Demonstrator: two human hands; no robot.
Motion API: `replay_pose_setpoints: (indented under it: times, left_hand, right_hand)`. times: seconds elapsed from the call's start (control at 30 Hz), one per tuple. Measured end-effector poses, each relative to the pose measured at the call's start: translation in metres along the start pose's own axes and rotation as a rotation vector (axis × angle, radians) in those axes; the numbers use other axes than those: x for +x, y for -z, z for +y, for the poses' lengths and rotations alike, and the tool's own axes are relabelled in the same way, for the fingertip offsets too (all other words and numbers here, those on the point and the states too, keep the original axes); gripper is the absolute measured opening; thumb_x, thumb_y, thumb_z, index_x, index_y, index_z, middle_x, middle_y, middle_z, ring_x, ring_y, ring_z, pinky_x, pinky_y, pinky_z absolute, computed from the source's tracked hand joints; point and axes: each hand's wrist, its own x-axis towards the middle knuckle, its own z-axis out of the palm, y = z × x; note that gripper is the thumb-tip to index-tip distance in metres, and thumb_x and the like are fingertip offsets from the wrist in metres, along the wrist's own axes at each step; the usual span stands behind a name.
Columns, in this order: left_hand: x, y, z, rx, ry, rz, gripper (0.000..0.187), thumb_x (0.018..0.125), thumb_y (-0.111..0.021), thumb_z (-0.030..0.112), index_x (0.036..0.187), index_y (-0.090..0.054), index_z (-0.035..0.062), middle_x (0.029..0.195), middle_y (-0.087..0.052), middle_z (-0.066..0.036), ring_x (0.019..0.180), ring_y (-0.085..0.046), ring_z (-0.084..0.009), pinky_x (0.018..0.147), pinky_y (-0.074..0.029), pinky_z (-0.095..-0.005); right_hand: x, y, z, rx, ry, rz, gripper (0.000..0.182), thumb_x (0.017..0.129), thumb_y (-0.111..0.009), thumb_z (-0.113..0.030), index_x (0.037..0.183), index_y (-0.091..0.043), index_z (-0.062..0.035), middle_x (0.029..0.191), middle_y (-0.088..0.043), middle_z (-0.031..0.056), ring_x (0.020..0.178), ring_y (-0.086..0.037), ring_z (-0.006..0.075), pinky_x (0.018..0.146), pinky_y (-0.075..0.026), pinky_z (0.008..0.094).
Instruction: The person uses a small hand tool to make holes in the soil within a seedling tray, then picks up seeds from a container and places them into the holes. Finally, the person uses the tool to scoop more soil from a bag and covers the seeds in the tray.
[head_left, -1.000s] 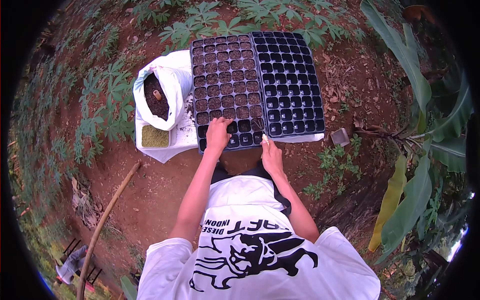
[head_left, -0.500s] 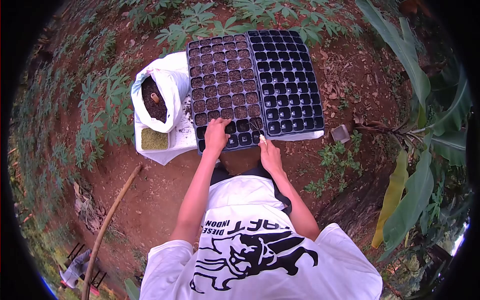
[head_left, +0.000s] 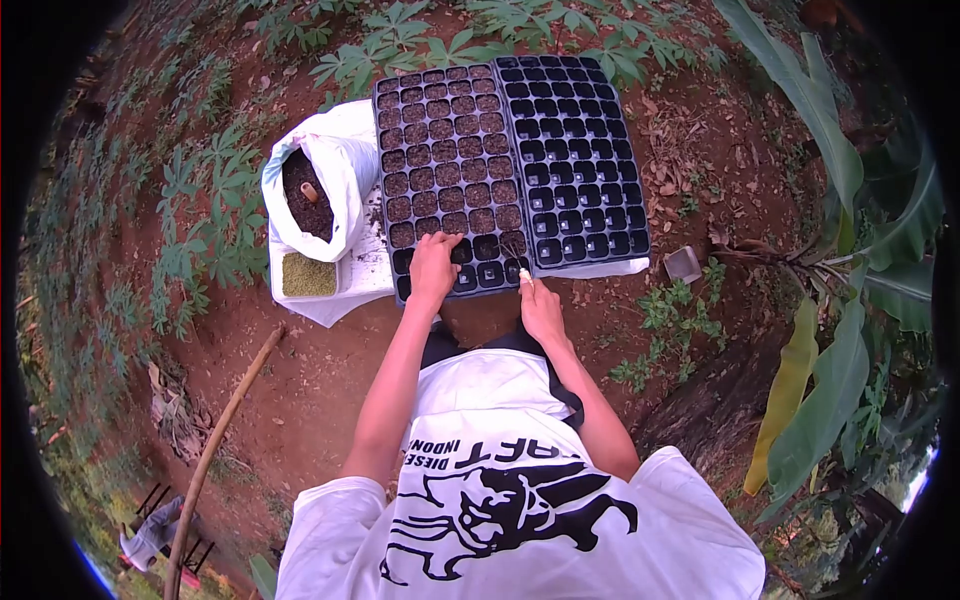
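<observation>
My left hand lies on the near rows of the black seedling tray, its fingers stretched over the cells. Most cells in this tray hold brown soil; several near ones look dark and unfilled. At the tray's near right corner, my right hand is closed round the pale handle of a small hand rake. The rake's thin tines sit over a cell at the right edge. Against this tray's right side stands a second seedling tray with bare black cells.
Left of the trays, a white sack of dark soil holds a brown-handled tool. A tub of greenish grains sits in front. A stick rises at left; banana leaves stand right. A small square container lies on the ground.
Both hands stay almost where they were, with the rake at the same corner of the tray. Only a very slight shift of the view shows.
</observation>
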Motion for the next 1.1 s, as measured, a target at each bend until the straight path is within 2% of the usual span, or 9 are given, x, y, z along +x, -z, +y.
replay_pose_setpoints:
  times: [0.27, 0.77, 0.87, 0.97, 1.1]
  left_hand:
    - [0.001, 0.000, -0.002, 0.006, 0.006, -0.031, 0.067, 0.066, -0.082, 0.003, 0.131, -0.066, 0.0128, 0.119, -0.066, -0.006, 0.110, -0.058, -0.0290, 0.099, -0.049, -0.0389]
    - [-0.004, 0.001, -0.001, 0.026, -0.010, -0.009, 0.067, 0.068, -0.081, 0.002, 0.132, -0.065, 0.0124, 0.122, -0.065, -0.005, 0.111, -0.058, -0.0291, 0.099, -0.050, -0.0387]
    - [-0.003, 0.001, 0.002, 0.015, 0.023, -0.041, 0.066, 0.068, -0.080, 0.002, 0.132, -0.065, 0.0123, 0.122, -0.065, -0.005, 0.111, -0.057, -0.0292, 0.099, -0.050, -0.0387]
    - [-0.004, 0.002, 0.001, 0.000, -0.018, 0.000, 0.063, 0.068, -0.079, -0.001, 0.128, -0.066, 0.0100, 0.114, -0.065, -0.006, 0.107, -0.058, -0.0280, 0.096, -0.051, -0.0381]
    - [-0.003, -0.001, -0.002, 0.018, -0.033, 0.013, 0.063, 0.068, -0.079, 0.000, 0.128, -0.067, 0.0097, 0.114, -0.065, -0.006, 0.107, -0.058, -0.0279, 0.096, -0.051, -0.0379]
  right_hand:
    - [-0.006, 0.007, -0.005, 0.009, -0.053, -0.002, 0.046, 0.105, -0.041, -0.037, 0.102, -0.063, 0.0031, 0.092, -0.066, 0.0340, 0.093, -0.061, 0.0529, 0.083, -0.045, 0.0595]
    - [-0.009, 0.010, -0.013, -0.027, 0.018, 0.078, 0.041, 0.104, -0.045, -0.032, 0.099, -0.061, 0.0053, 0.084, -0.066, 0.0335, 0.085, -0.064, 0.0523, 0.075, -0.048, 0.0603]
    - [-0.006, 0.004, -0.001, -0.070, 0.034, 0.102, 0.038, 0.103, -0.048, -0.031, 0.098, -0.060, 0.0046, 0.081, -0.065, 0.0331, 0.081, -0.064, 0.0516, 0.072, -0.049, 0.0598]
    - [-0.007, 0.004, -0.004, -0.051, 0.064, 0.116, 0.035, 0.103, -0.049, -0.030, 0.098, -0.059, 0.0035, 0.080, -0.065, 0.0324, 0.078, -0.064, 0.0515, 0.069, -0.049, 0.0595]
    - [-0.005, 0.002, -0.010, -0.067, 0.055, 0.116, 0.032, 0.102, -0.052, -0.029, 0.101, -0.058, 0.0019, 0.077, -0.065, 0.0318, 0.076, -0.064, 0.0513, 0.066, -0.049, 0.0589]
